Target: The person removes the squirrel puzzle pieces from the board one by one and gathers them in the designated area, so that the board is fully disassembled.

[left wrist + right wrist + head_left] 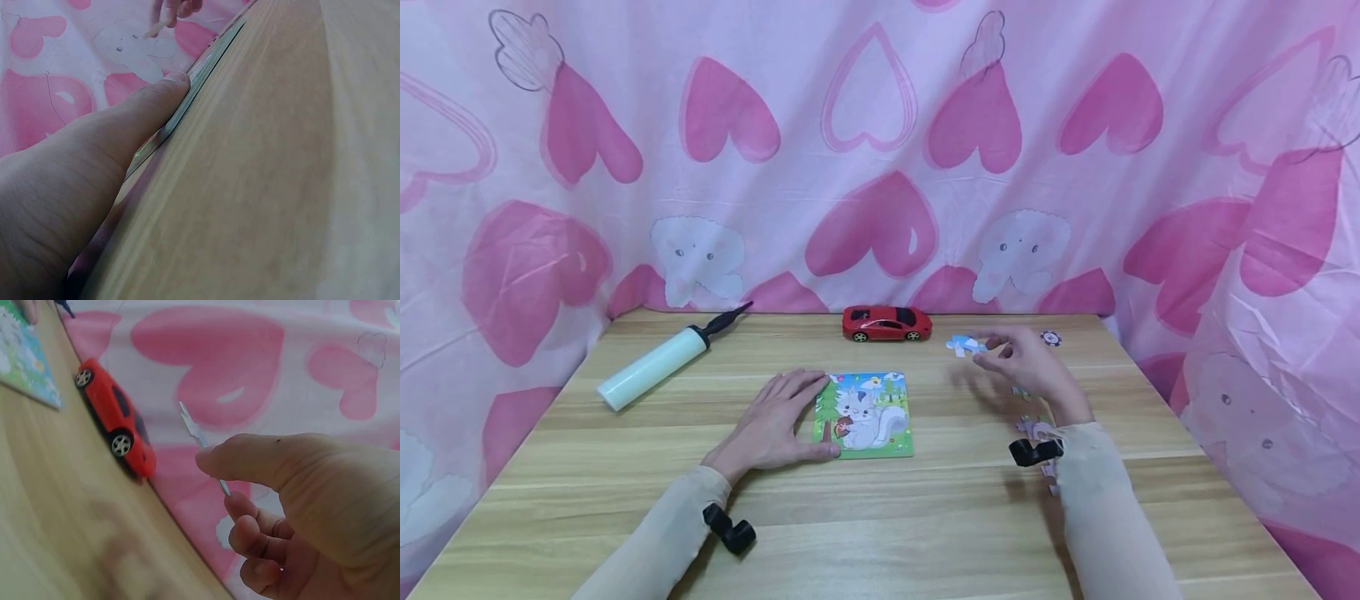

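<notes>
Far left on the wooden table [625, 467] lies a white hand pump [658, 365], well apart from both hands. The left hand [778, 421] rests flat, fingers straight and a little spread, its thumb pressed along the near left edge of the cat puzzle board [865, 414], which lies flat at the table's middle. A red toy car [886, 322] stands behind the board by the heart-print cloth [880, 150]. The right hand [1026, 364] is lifted off the table, thumb and curled fingers pinching a pale blue puzzle piece [964, 344]. More loose pieces [1036, 428] lie beside that wrist
</notes>
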Demonstrator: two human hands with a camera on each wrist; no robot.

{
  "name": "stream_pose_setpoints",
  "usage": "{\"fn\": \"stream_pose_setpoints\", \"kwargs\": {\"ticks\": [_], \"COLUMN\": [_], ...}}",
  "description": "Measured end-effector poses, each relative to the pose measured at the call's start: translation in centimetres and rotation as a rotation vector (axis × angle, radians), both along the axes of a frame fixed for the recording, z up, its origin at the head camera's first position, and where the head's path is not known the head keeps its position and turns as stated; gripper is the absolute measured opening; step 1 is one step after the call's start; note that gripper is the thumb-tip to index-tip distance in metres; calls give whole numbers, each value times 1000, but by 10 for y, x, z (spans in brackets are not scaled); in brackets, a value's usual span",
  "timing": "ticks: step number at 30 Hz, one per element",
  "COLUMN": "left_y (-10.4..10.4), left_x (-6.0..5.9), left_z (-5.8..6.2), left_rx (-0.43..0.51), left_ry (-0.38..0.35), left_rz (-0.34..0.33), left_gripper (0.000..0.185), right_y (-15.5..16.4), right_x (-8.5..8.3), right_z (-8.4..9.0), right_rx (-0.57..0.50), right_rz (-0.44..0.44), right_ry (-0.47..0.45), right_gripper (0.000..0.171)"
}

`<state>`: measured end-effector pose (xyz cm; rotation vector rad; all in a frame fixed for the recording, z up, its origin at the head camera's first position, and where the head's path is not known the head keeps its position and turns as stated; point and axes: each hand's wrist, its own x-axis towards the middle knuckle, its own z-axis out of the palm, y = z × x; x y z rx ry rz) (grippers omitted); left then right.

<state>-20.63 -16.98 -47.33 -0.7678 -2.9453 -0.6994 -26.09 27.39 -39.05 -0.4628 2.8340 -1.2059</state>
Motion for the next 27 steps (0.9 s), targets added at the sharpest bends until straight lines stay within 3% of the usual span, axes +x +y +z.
{"fn": "stream_pose_setpoints", "kwargs": {"ticks": [8, 22, 27], "left_y": [1, 0, 0], "left_x": [-1, -1, -1], "left_z": [0, -1, -1], "left_rx": [5, 10, 6], "left_ry": [-15, 3, -3], "left_rz": [9, 0, 4], "left_gripper": [123, 124, 124], "right_y": [7, 11, 11], "right_x": [0, -3, -3], "right_z": [-16, -26, -29], "right_rx": [-22, 86, 124], "right_rz": [-52, -66, -48], "right_ry": [-137, -233, -214], "right_gripper": [42, 41, 41]}}
